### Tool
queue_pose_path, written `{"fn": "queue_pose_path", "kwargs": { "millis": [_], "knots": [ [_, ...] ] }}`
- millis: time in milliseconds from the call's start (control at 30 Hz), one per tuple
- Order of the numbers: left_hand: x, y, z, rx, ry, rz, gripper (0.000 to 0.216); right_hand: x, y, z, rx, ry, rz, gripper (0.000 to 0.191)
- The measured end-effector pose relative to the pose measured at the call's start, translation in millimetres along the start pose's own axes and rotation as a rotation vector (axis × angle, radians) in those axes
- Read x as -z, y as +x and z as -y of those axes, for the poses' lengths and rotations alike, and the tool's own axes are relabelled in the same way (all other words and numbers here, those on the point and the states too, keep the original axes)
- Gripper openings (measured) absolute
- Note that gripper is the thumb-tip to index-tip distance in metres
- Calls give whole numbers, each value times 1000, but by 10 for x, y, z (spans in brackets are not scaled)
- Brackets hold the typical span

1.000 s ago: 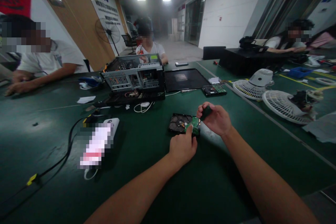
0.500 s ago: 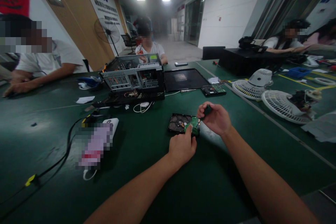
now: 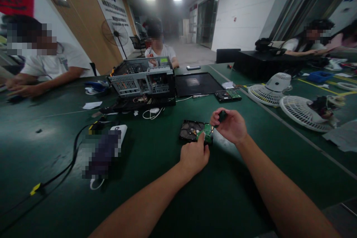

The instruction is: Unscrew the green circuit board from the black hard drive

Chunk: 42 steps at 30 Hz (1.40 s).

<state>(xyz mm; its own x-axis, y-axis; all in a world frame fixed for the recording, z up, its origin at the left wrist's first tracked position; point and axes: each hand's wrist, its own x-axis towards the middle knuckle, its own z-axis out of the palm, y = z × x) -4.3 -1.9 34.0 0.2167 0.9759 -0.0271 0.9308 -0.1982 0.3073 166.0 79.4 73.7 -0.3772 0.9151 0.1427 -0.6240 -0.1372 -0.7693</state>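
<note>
A black hard drive (image 3: 190, 131) lies flat on the green table (image 3: 156, 178), its green circuit board (image 3: 206, 132) at the near right corner. My left hand (image 3: 194, 157) is closed, its fingers pressing on the drive's near edge beside the board. My right hand (image 3: 230, 125) is curled round the dark handle of a screwdriver (image 3: 221, 115), whose tip points down at the circuit board.
An open computer case (image 3: 142, 81) and a black side panel (image 3: 195, 84) stand behind. A second drive (image 3: 228, 95) lies beyond. White fan parts (image 3: 304, 109) are on the right. A blurred phone and black cables (image 3: 72, 156) are at left. Other people sit around the tables.
Both hands stay on the drive; the right hand has turned slightly on the screwdriver handle. The phone screen at left has gone dark.
</note>
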Motion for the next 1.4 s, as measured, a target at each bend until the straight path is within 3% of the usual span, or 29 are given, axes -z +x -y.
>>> {"fn": "queue_pose_path", "kwargs": {
  "millis": [133, 433, 700, 900, 1033, 1167, 1300, 1400],
  "knots": [
    [20, -3, -5, 0, 2, 14, 55, 2, -13, 5, -4, -26, 0, 8],
    [84, -9, -3, -12, 1, 49, 58, 51, -33, -46, 29, -81, 3, 23],
    [89, -15, 10, 19, -59, 21, 52, 105, -22, -55, 56, -78, -3, 22],
    [321, 40, 78, 72, -101, -65, 45, 114, -19, -47, 63, -85, -10, 22],
    [658, 208, 444, 212, -115, -176, 46, 113, -18, -27, 80, -90, -18, 20],
    [967, 317, 1114, 464, 29, -325, 67, 93, -20, -2, 80, -66, -45, 16],
    [1098, 270, 1768, 814, 66, -238, 82, 95, -20, 31, 74, -7, -78, 11],
    [1121, 210, 2015, 853, 43, -124, 89, 141, -14, 86, 83, 32, -116, 11]
  ]
}}
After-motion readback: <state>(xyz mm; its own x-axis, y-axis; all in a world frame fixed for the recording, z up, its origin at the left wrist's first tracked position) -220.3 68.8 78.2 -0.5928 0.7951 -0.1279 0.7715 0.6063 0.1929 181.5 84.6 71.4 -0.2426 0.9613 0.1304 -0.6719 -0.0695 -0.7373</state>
